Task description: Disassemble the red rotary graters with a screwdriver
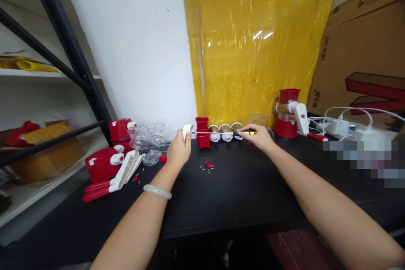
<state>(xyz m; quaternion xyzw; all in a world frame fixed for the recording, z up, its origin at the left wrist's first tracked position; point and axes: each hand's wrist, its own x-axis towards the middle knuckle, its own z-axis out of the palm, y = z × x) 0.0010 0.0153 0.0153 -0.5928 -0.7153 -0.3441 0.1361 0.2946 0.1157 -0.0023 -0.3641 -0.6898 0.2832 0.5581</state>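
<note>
My left hand [178,149] is closed around a small white plastic part [187,131], held just above the black table [240,194]. My right hand [258,136] grips a screwdriver [221,133] by its yellow and black handle. The thin metal shaft runs left, and its tip meets the white part. Behind the shaft stand a small red housing [202,133] and three metal drum cutters [225,131] in a row. A few tiny screws and a red clip [208,165] lie on the table between my arms.
At the left lie red bases [100,163], white and red crank handles [120,175] and clear plastic cups [151,139]. An assembled red and white grater [288,114] stands at the right, beside white cables and a power strip [341,126]. Yellow film, cardboard boxes and a shelf rack surround the table.
</note>
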